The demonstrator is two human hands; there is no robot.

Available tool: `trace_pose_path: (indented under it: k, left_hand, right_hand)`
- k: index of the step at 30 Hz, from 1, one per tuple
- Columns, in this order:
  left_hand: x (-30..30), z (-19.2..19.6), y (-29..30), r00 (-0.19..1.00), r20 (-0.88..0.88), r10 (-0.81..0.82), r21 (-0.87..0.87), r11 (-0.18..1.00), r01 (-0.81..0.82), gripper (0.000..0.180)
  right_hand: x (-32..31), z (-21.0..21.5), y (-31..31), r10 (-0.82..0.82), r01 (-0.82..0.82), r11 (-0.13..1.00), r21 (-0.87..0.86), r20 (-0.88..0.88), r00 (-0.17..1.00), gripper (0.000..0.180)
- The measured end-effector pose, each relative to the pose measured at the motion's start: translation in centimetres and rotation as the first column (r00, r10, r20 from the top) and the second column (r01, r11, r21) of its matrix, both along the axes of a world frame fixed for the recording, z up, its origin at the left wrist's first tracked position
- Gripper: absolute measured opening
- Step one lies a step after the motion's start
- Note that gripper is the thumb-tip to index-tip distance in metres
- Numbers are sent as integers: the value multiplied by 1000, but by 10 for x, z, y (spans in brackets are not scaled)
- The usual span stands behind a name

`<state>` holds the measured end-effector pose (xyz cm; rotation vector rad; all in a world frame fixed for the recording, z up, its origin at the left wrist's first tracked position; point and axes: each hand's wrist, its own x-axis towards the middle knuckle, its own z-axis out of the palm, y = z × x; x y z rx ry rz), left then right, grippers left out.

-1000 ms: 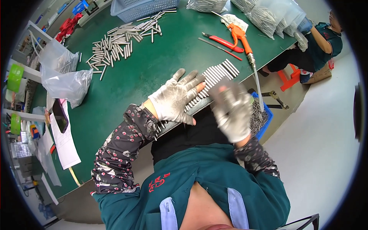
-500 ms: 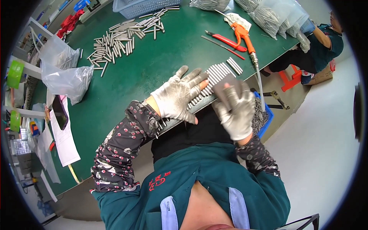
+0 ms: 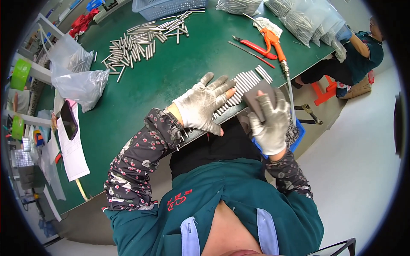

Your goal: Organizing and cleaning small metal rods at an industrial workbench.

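My left hand (image 3: 202,102), in a worn white glove with bare thumb and index tips, lies flat with fingers spread over a row of short metal pins (image 3: 244,83). The pins lie side by side along the table's near edge, and part of the row is hidden under this hand. My right hand (image 3: 271,128), gloved the same way, grips a flat grey-brown rectangular piece (image 3: 259,94) at the right part of the row. Its fingers lie over the piece; whether it touches the pins, I cannot tell.
Loose pins (image 3: 141,40) are heaped on the green table (image 3: 141,96) near a blue basket (image 3: 166,7). An orange air gun (image 3: 271,38), red cutter (image 3: 256,46), bagged pins (image 3: 294,25), phone (image 3: 68,119) and paper (image 3: 76,155) lie around. A blue bin (image 3: 300,132) sits beyond my right hand; a person (image 3: 363,51) works far right.
The grey-brown piece, blurred before, now shows sharply as my right hand has shifted slightly with it. My left hand keeps its place on the row. The whole view has moved a little.
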<state>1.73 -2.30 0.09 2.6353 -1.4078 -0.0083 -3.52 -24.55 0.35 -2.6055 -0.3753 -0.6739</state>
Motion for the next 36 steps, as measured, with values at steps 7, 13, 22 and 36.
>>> trace_pose_path:
  k: [7,13,22,36]
  left_hand:
    - [-20,46,38,995,78,67,-89,994,-60,95]
    - [-88,32,107,983,-51,179,-22,983,-180,88]
    - [-79,13,82,993,-40,107,-1,994,-107,79]
    - [-60,3,59,998,-32,49,-38,998,-50,104]
  right_hand:
    - [-5,-10,-26,795,157,86,984,-163,585,64]
    - [-6,-30,-20,794,598,-562,572,171,583,64]
    - [-9,-14,-15,762,550,-495,673,33,646,61]
    - [-33,-20,27,280,-278,956,-90,9,960,65]
